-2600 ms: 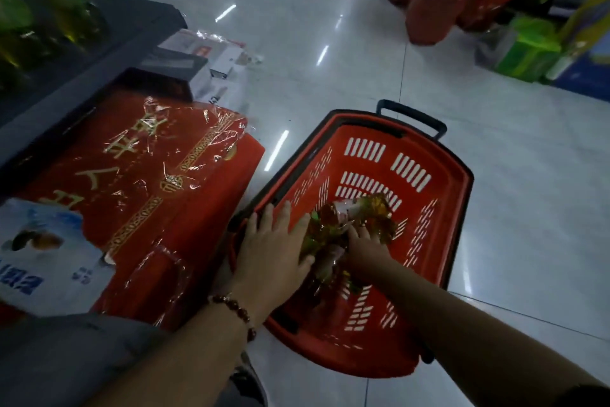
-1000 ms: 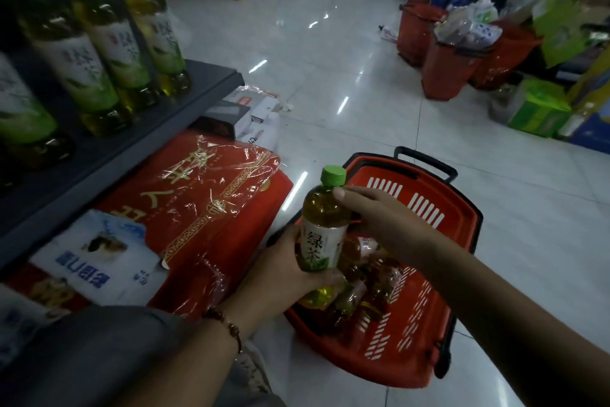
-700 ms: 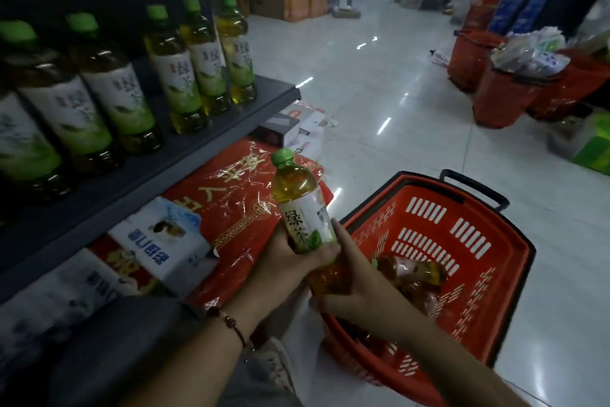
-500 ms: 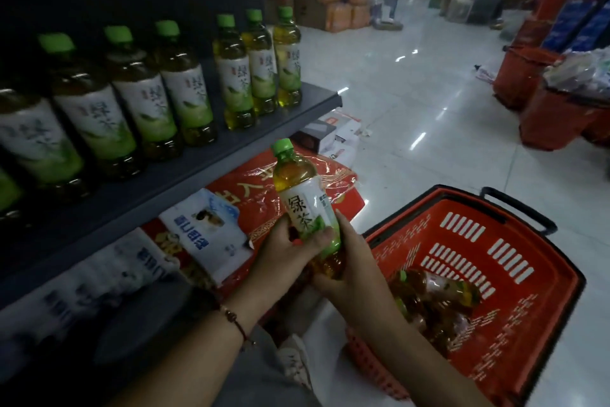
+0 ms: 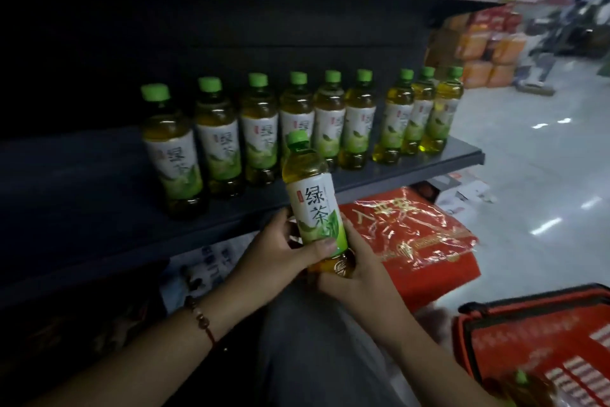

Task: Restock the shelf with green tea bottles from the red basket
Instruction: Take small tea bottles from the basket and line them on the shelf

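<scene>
I hold one green tea bottle (image 5: pixel 312 198) upright, just in front of the dark shelf's (image 5: pixel 82 208) front edge. My left hand (image 5: pixel 280 250) grips its lower label with the thumb across the front. My right hand (image 5: pixel 356 269) cups its base from the right. Several green tea bottles (image 5: pixel 297 129) with green caps stand in a row on the shelf behind it. The red basket (image 5: pixel 541 337) sits at the lower right, with another bottle (image 5: pixel 528 390) partly visible inside.
The shelf's left half is bare and dark. A red wrapped gift box (image 5: pixel 412 241) lies on the floor under the shelf's right end. White tiled aisle floor (image 5: pixel 544 175) stretches right. Orange cartons (image 5: pixel 478 53) are stacked far back.
Both hands have lifted the bottle from the basket up toward the shelf's front edge. The view has swung up and left, so the basket now sits at the lower right corner.
</scene>
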Demonstrator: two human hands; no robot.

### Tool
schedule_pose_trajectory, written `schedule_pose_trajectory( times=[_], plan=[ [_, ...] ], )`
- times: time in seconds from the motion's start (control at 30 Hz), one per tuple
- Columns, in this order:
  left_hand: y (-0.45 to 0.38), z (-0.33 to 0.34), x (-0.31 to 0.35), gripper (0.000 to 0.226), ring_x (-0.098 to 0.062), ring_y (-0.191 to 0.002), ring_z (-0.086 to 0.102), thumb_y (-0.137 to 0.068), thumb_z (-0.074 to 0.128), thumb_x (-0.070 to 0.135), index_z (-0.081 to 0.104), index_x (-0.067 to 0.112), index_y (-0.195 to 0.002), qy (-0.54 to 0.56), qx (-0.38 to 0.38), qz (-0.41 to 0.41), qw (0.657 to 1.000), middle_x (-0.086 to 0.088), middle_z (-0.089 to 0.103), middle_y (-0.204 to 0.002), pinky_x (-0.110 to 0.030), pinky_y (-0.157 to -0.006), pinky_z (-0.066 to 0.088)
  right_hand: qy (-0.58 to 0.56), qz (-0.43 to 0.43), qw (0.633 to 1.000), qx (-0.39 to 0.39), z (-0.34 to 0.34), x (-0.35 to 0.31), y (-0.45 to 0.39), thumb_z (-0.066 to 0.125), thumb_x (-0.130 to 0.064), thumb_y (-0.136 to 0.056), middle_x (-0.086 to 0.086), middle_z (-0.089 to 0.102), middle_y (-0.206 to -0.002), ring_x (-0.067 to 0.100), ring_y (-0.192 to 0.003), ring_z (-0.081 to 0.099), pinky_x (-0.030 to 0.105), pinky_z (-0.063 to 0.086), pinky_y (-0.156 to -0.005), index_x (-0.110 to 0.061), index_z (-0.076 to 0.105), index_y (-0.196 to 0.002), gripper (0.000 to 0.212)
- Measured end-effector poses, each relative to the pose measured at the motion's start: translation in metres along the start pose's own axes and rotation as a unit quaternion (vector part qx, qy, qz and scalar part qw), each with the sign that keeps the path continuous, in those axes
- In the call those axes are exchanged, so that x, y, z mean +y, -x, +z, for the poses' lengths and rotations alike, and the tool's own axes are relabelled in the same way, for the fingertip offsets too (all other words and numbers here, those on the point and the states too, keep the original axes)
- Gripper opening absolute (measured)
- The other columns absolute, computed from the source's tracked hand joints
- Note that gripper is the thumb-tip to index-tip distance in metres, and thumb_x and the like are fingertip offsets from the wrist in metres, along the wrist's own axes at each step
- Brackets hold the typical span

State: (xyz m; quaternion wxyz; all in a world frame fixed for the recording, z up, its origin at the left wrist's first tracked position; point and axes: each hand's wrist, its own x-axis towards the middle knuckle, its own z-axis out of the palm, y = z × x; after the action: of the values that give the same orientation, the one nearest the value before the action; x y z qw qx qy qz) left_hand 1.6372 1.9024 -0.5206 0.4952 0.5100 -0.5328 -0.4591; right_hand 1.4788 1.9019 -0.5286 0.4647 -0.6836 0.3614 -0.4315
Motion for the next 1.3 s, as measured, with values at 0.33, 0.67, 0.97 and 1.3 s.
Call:
schedule_pose_trajectory(
  times=[0.33, 0.67, 0.97, 1.3],
  plan=[
    [0.043, -0.11, -0.003, 0.057, -0.013, -0.095, 0.072, -0.072, 0.086, 0.015, 0.054, 0.029, -0.118, 0.037, 0.173, -0.018, 0.984, 0.007, 0.074, -0.106, -0.032, -0.074, 0.059, 0.043, -0.034, 0.995, -0.081, 0.111, -0.016, -0.039, 0.074, -0.004, -0.07, -0.015, 0.068, -0.118, 0.008, -0.111, 0.065, 0.036, 0.054, -0.095, -0.064, 0.052, -0.118, 0.08],
    [0.053, -0.182, 0.003, 0.053, -0.006, -0.097, 0.069, -0.073, 0.086, 0.013, 0.058, 0.031, -0.115, -0.014, 0.274, 0.045, 0.961, 0.01, 0.072, -0.107, -0.029, -0.081, 0.057, 0.094, -0.064, 0.986, -0.118, 0.184, -0.031, -0.07, 0.076, -0.014, -0.078, -0.017, 0.05, -0.132, -0.005, -0.122, 0.049, 0.02, 0.046, -0.101, -0.042, 0.039, -0.143, 0.081],
    [0.029, -0.224, -0.004, 0.058, -0.003, -0.101, 0.066, -0.077, 0.082, 0.013, 0.057, 0.031, -0.127, -0.078, 0.315, 0.076, 0.943, 0.012, 0.069, -0.112, -0.028, -0.085, 0.055, 0.067, -0.041, 0.984, -0.161, 0.232, -0.032, -0.112, 0.073, -0.015, -0.073, -0.008, 0.062, -0.127, 0.004, -0.117, 0.057, 0.03, 0.051, -0.099, -0.03, 0.045, -0.141, 0.075],
    [-0.001, -0.239, -0.013, 0.062, 0.014, -0.097, 0.061, -0.083, 0.077, 0.014, 0.052, 0.032, -0.136, -0.117, 0.27, 0.08, 0.952, 0.023, 0.064, -0.111, -0.002, -0.071, 0.046, 0.035, -0.006, 0.988, -0.149, 0.236, -0.022, -0.135, 0.07, -0.002, -0.076, -0.01, 0.064, -0.126, 0.003, -0.116, 0.059, 0.028, 0.049, -0.1, -0.033, 0.038, -0.144, 0.081]
  ],
)
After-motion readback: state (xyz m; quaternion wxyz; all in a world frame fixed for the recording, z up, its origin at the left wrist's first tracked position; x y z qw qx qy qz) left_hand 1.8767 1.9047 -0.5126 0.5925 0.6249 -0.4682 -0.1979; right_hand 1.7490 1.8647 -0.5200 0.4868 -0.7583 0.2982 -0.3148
